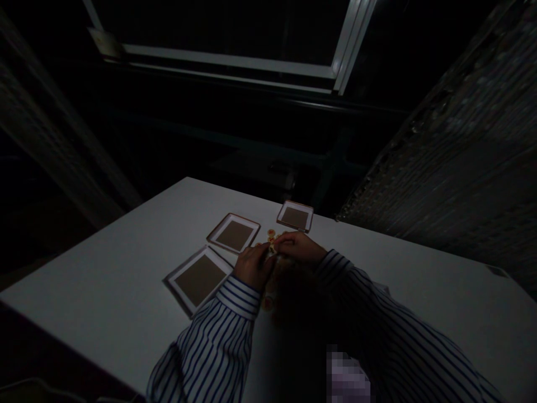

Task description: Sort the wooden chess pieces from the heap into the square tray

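Observation:
Small round discs with red marks (271,233) lie in a group on the white table, like game pieces. My left hand (253,265) is at the left of this group, fingers curled and closed; what is under them is hidden. From the right, my right hand (301,247) reaches in with its fingertips pinched at a disc (272,241) close to the left fingers. Another disc (267,304) lies by my left wrist. Deep shadow below my hands hides part of the group.
Three shallow, square, frame-like trays with brown middles stand around my hands: a near left tray (200,281), a middle tray (234,234) and a far tray (295,216). The white table (126,268) ends at a dark space below a window frame (235,60). A curtain (453,140) hangs at right.

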Motion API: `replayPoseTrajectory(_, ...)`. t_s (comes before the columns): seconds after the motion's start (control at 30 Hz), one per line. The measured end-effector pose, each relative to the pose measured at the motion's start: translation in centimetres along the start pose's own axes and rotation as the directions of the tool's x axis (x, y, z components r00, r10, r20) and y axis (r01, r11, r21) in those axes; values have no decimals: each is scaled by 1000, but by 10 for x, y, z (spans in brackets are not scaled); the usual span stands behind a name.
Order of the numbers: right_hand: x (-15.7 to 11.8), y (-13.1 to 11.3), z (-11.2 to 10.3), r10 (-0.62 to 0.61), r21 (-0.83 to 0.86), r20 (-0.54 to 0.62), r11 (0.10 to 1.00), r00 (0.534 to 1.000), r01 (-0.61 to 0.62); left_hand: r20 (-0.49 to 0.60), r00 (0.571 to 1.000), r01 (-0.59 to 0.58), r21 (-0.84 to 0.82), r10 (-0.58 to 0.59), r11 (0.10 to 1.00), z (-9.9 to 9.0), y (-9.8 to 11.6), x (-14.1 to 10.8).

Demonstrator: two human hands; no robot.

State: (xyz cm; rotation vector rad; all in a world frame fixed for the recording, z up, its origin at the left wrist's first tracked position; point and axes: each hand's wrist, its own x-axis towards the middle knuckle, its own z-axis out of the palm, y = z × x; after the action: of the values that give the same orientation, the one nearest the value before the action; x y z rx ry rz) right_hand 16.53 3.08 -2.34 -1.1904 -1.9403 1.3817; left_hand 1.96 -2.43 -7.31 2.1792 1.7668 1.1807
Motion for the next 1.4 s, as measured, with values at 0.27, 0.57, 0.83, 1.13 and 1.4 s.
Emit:
replayPoseTrajectory(0.27, -1, 0, -1, 52, 70, 28, 996, 998, -54, -32, 999, -7, -19, 6, 1000, -2, 2, 0)
replayPoseTrajectory(0.57, 0, 7, -3, 51, 72, 36, 996, 998, -54, -76, 995, -73, -66, 68, 995, -1, -1, 1)
replayPoseTrajectory(0.83, -3, 8, -5, 13, 66, 21, 998, 1000, -14, -75, 995, -81, -125, 72, 989, 0, -2, 0)
replayPoseTrajectory(1.13, -11, 5, -13, 19, 119, -11, 993, 1000, -17, -70, 996, 33, -217, -50, 976, -5, 7, 0)
replayPoseTrajectory(1.4, -29, -12, -25, 45, 86, -56, 995, 997, -40, -91, 975, 152, -383, -201, 911, 2, 8, -3)
